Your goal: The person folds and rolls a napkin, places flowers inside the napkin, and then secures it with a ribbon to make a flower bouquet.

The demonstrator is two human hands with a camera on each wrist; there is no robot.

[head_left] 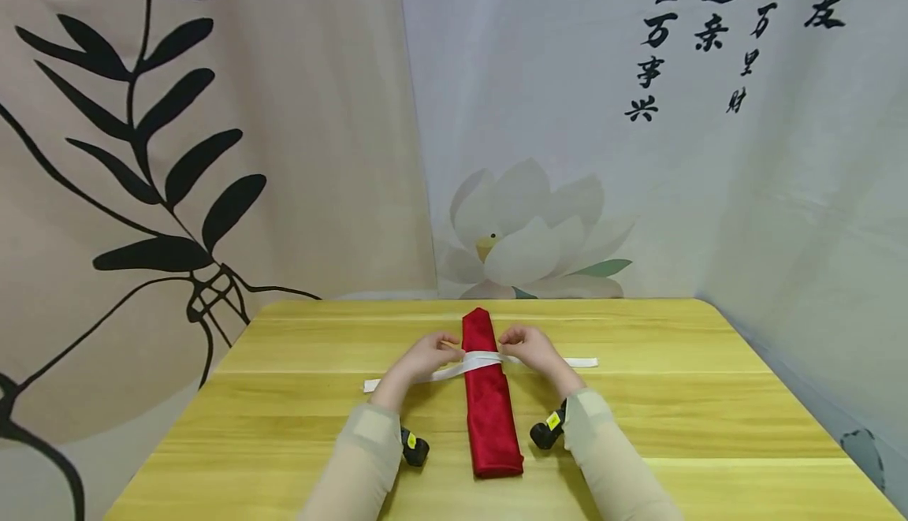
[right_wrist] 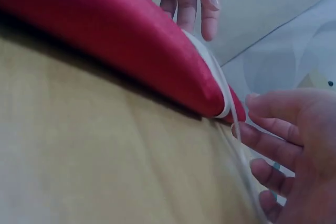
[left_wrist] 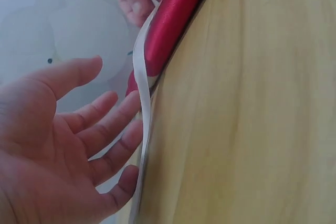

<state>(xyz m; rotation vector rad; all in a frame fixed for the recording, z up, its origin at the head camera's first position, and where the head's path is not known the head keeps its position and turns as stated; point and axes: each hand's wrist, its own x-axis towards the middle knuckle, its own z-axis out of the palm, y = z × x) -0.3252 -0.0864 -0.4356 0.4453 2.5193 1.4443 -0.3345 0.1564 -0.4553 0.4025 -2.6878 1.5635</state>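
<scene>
A long folded bundle of shiny red cloth (head_left: 493,418) lies on the table, pointing away from me. Round its upper part runs a white ribbon (head_left: 481,360), one end stretching left and the other right over the wood. My left hand (head_left: 429,355) is at the bundle's left side. In the left wrist view its fingers (left_wrist: 113,129) are spread and loosely bent, tips along the ribbon, thumb apart. On the other side is my right hand (head_left: 528,345); in the right wrist view the ribbon passes by its index fingertip (right_wrist: 240,130), with a gap to the thumb.
The wooden table (head_left: 674,426) reaches back to a hanging curtain (head_left: 340,150) printed with leaves, a lotus and writing. A small black wrist camera (head_left: 414,448) sits at my left cuff, another black camera (head_left: 548,431) at my right.
</scene>
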